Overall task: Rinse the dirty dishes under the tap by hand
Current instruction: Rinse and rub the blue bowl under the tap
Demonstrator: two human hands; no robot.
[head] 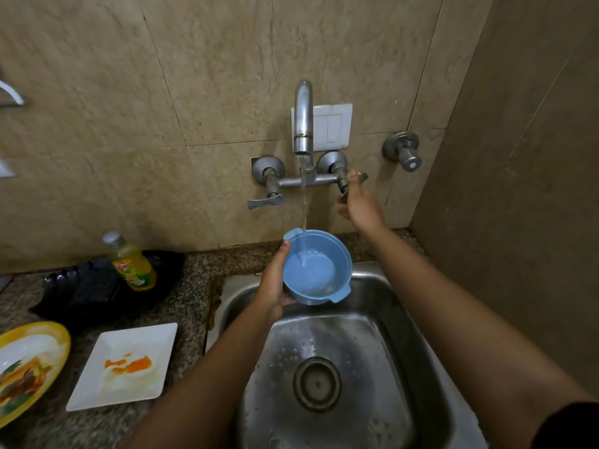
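Under the tap [303,124] our left hand [274,286] grips the blue bowl [316,267] to catch water; right hand [358,202] pinches the tap handle [351,186], setting flow.

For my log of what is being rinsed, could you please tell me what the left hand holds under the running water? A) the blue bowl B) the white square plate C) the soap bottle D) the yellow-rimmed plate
A: the left hand grips the blue bowl under the stream from the tap.

Above the steel sink [385,312], my right hand [358,205] covers most of the metal tap lever [363,177]; the blue plastic bowl [319,270] hides the fingertips of my left hand [275,286].
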